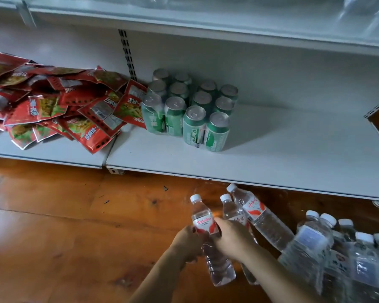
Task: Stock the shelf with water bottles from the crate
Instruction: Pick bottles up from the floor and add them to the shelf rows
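- Left hand (189,241): fingers curled round the red-labelled water bottle (208,237) at its label, from the left side
- Right hand (232,239): thumb up against that bottle's label, fingers wrapped round a second bottle (231,212) behind it; a third bottle (260,217) leans out to the right, and whether the fingers reach it I cannot tell
- All three bottles: carried low, caps pointing up and away, over the wooden floor (74,215) just below the front lip of the shelf (271,154)
- Remaining stock: clear capped bottles (328,243) massed at lower right; the crate itself is not made out
- Shelf contents: green beer cans (190,110) in shrink-wrapped packs left of centre, a heap of red snack packets (53,101) further left, bare white board to the right of the cans
- Judged step: lifting the handful up onto the shelf
- Doing it well: clear the front lip first, aim for the bare stretch right of the cans, stand each bottle on its base
- Set the leaning bottle down first, since it looks the least secure
- Release one at a time, label outward, keeping off the cans
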